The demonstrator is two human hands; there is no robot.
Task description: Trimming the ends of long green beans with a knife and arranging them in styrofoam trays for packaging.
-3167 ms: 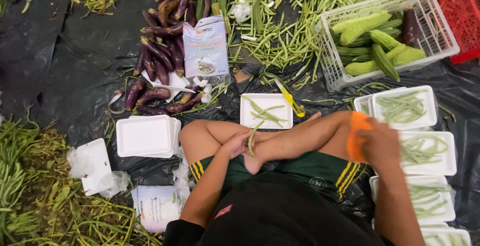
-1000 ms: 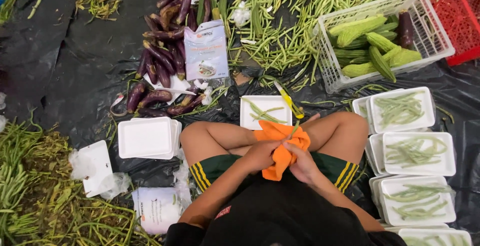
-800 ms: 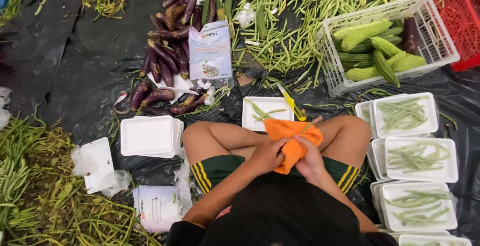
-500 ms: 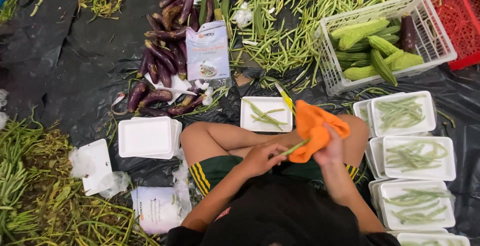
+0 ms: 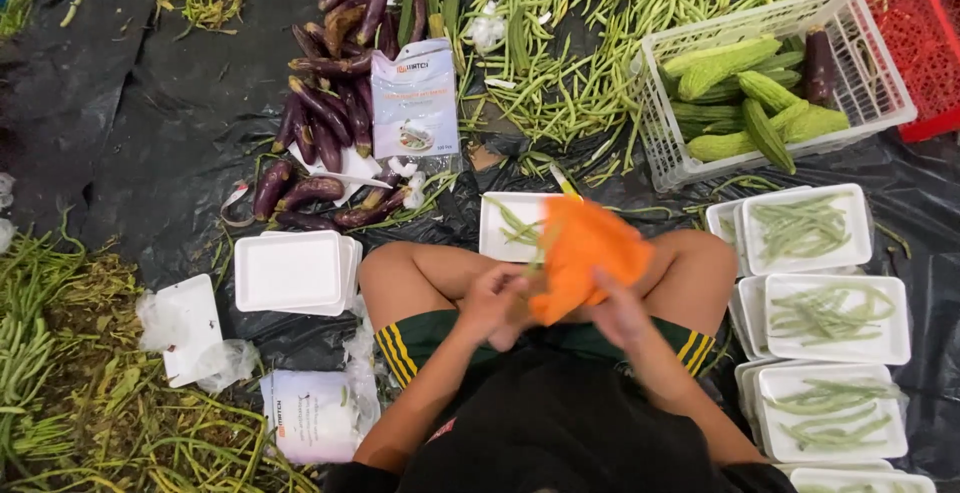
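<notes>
Both hands mid-frame: left hand (image 5: pixel 492 303) & right hand (image 5: pixel 617 308) clamped on orange cloth (image 5: pixel 582 253), white tray (image 5: pixel 512 225) w/ beans just above

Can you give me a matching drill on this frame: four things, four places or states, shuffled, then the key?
Things:
1. orange cloth
2. purple eggplants
3. white basket
4. stack of empty foam trays

Places or states:
A. holds pale green gourds, far right on the black sheet
B. on the sheet beside the person's left knee
C. held over the lap by the left hand and right hand
D. piled loose on the sheet, left of the printed bag

Pairs: 1-C, 2-D, 3-A, 4-B
</notes>
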